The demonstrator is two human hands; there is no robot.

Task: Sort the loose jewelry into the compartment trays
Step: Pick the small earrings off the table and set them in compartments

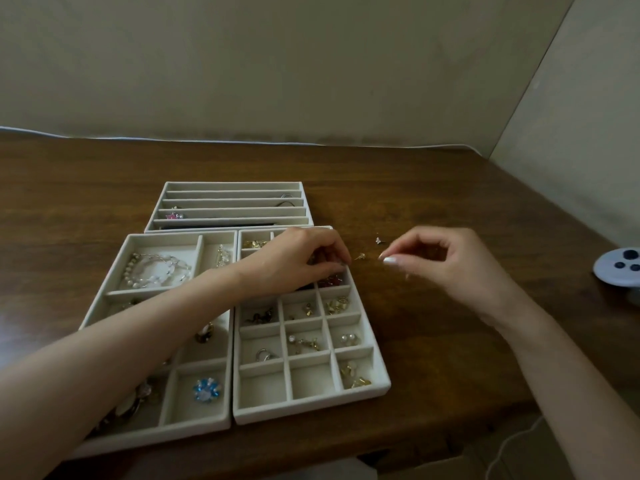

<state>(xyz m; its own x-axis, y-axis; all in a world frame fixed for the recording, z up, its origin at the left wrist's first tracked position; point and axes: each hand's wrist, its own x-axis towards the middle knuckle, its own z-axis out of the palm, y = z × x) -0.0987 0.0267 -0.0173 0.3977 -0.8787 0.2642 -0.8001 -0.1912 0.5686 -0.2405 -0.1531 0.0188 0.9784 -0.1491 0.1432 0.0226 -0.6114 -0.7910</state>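
Counter (450, 341): brown wood; open surface right of the grid tray (311, 410), out to the edge.
Left hand (304, 258): fingers curled over that tray's right rim.
Right hand (446, 268): fingertips pinched, right of it; contents of both hands cannot be told.
Gold stud (360, 256), silver stud (379, 240): loose between tray and right hand.

A slotted cream tray (228, 184) is sitting at the back of the counter (450, 334), with a wide-compartment tray (180, 233) front left and a grid tray (311, 408) front right, all holding jewelry (156, 270). A gold stud (360, 256) and a silver piece (380, 240) are lying loose just beside the grid tray
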